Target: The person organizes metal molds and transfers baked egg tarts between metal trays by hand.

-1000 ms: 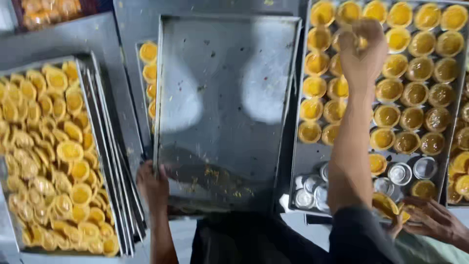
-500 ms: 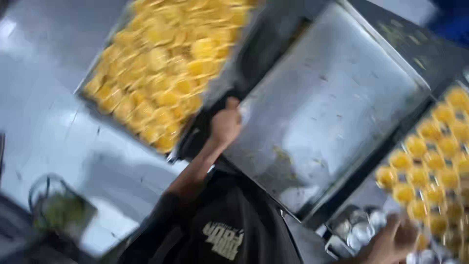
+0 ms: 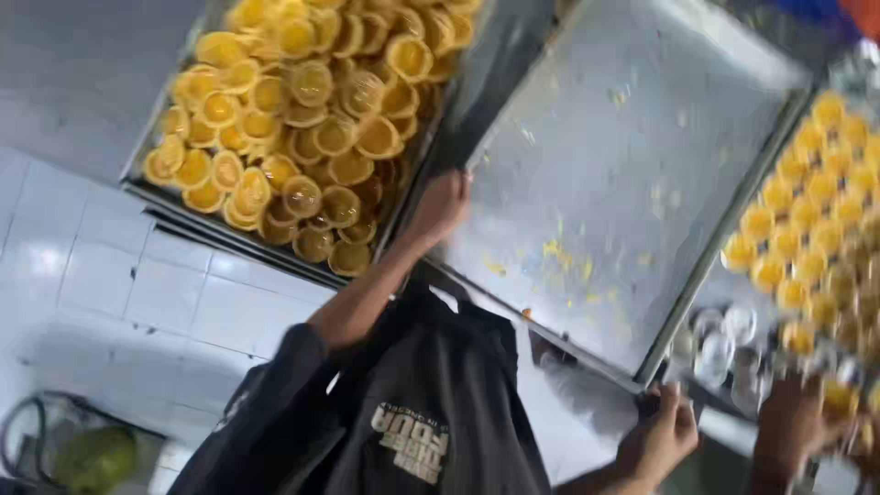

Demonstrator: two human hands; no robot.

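I wear a dark, near-black short-sleeved shirt with pale block lettering printed across the chest. Both sleeves end above the elbow, leaving my forearms bare. My left hand [image 3: 440,206] and right hand [image 3: 658,440] are bare too: no gloves, rings or watch show.

The tarts [image 3: 816,229] at right are blurred, and another hand [image 3: 793,426] is cut off below.

Yellow tart shells [image 3: 302,128], grey steel tray [image 3: 623,174].
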